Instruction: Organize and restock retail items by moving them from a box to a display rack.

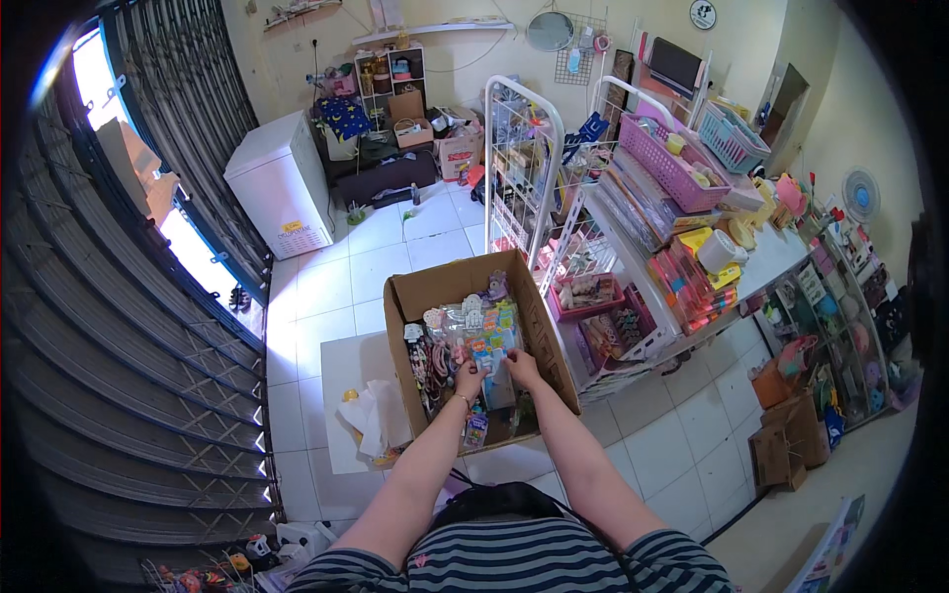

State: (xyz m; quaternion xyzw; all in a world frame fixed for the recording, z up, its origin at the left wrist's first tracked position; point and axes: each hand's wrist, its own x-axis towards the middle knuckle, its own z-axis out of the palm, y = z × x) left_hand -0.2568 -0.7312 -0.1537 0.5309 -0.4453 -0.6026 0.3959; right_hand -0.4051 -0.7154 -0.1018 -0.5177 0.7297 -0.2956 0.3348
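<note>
An open cardboard box (pixel 549 348) stands before me on a low white table (pixel 345 415). Both my hands reach inside it. My left hand (pixel 469 379) and my right hand (pixel 523 368) pinch opposite sides of a clear plastic packet (pixel 498 382) with a blue and white card. Just beyond lie colorful carded packets (pixel 493 326) in clear wrapping. Hair ties and cords (pixel 422 370) fill the left side of the box. A small purple plush toy (pixel 497 285) is at its far corner, and a purple packet (pixel 476 428) lies near the front wall.
White plastic bags (pixel 378 419) lie left of the box. A white wire rack (pixel 523 170) and a loaded counter (pixel 771 259) with pink baskets (pixel 589 296) below stand close on the right. A white chest freezer (pixel 282 185) is at the back left, beside the folding metal shutter (pixel 178 74).
</note>
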